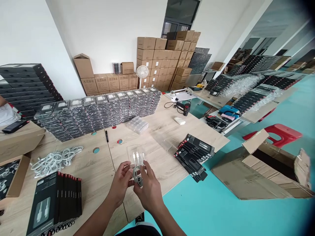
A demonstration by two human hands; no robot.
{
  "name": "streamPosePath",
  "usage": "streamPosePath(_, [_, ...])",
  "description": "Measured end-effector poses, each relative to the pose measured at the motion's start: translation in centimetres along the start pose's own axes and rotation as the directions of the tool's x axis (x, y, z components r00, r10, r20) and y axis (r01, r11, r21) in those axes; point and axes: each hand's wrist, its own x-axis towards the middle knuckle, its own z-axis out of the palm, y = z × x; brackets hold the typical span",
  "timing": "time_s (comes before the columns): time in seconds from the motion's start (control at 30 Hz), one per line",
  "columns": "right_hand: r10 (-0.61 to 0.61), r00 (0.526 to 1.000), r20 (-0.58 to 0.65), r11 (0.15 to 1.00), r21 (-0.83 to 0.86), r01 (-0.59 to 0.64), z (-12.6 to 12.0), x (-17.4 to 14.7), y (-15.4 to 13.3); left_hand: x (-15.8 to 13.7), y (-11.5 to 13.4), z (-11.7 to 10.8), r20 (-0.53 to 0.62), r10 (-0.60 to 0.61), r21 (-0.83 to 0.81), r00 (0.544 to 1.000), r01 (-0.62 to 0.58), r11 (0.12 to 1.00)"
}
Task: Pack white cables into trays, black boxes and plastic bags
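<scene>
While dark boxes (24,87) stand stacked at the far left, we list the following on and about the wood-grain table (98,173). Near left: one open carton (38,141), dark contents inside. Beside it: white cables (57,160), a loose tangled heap. Nearer to us: black retail packages (46,203), a close-set row, cables pictured on the front. Beyond, toward the far side: film-wrapped boxes (98,111), stacked in a long row. Next, one black pen (106,136). Near centre: our left hand (120,183), thumb and fingers closed on the left side of a coiled white cable (137,173), its connectors pointing away from us; then our right hand (150,190), gripping the coil's right side. Farther off: clear plastic trays (137,125), a small pile. To the right: flat black sleeves (193,157), fanned in overlapping groups near the table edge. On the turquoise floor (179,213), right: one large open carton with raised flaps (251,170). Beyond it: one red stool (285,134).
</scene>
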Motion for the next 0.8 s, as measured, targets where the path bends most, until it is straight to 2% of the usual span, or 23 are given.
streamPosePath(0.1, [-0.037,0.999,0.007,0.991,0.13,0.036,0.4,-0.1,0.7,0.7,-0.5,-0.9,-0.039,-0.015,-0.049,0.999,0.013,0.999])
streamPosePath(0.17, [-0.003,1.0,-0.027,0.956,0.292,0.011,0.6,-0.3,1.4,1.2,-0.8,-1.5,-0.073,-0.022,-0.072,0.997,0.017,0.997])
streamPosePath(0.27, [0.173,0.985,-0.004,0.847,0.51,-0.147,1.3,-0.2,2.5,1.6,-1.4,-2.0,-0.104,-0.042,-0.081,0.994,0.034,0.996])
streamPosePath(0.33, [0.227,0.971,0.071,0.798,0.558,-0.227,2.2,0.0,3.3,1.8,-2.0,-2.3,-0.125,-0.065,-0.085,0.99,0.054,0.995])
streamPosePath(0.43, [0.227,0.965,0.132,0.805,0.533,-0.262,3.8,0.0,4.5,2.3,-3.6,-2.7,-0.159,-0.108,-0.074,0.981,0.097,0.993])
streamPosePath(0.57, [0.208,0.958,0.199,0.868,0.414,-0.274,5.6,-0.4,6.0,3.3,-6.7,-3.8,-0.239,-0.157,-0.038,0.958,0.152,0.988])
streamPosePath(0.7, [0.187,0.944,0.271,0.953,0.183,-0.241,7.2,-0.2,7.3,4.6,-10.0,-5.0,-0.31,-0.186,-0.007,0.933,0.193,0.981])
streamPosePath(0.8, [0.207,0.921,0.33,0.976,-0.006,-0.217,9.2,1.2,8.4,5.5,-12.1,-6.1,-0.366,-0.186,0.039,0.912,0.215,0.976])
